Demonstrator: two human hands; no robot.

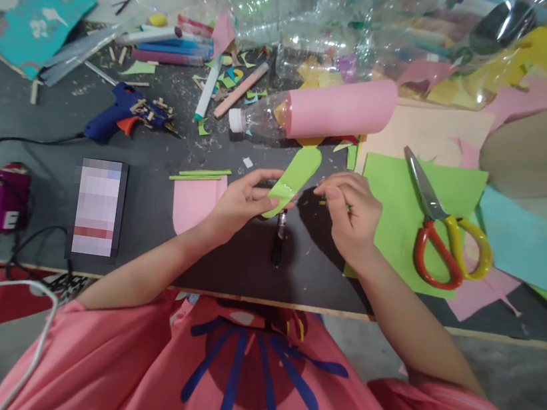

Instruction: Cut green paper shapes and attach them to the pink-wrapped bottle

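Note:
A light green paper strip with rounded ends (pixel 299 175) is held between the thumb and fingers of my left hand (pixel 248 203). My right hand (pixel 353 209) is just to its right, apart from the strip, with its fingers curled and the fingertips pressed together. Whether anything small is in that pinch cannot be made out. Under the strip, a dark pen-like tool (pixel 279 239) lies on the table. A pink paper piece with a rounded bottom (pixel 195 205) lies left of my left hand, with thin green strips (pixel 201 175) along its top edge.
A plastic bottle wrapped in pink paper (pixel 341 110) lies beyond my hands. Scissors (pixel 435 219) rest on green paper (pixel 374 238) at right. At left are a blue glue gun (pixel 124 115), its cord, and a phone (pixel 97 209). Clear plastic bottles (pixel 260 1) crowd the back.

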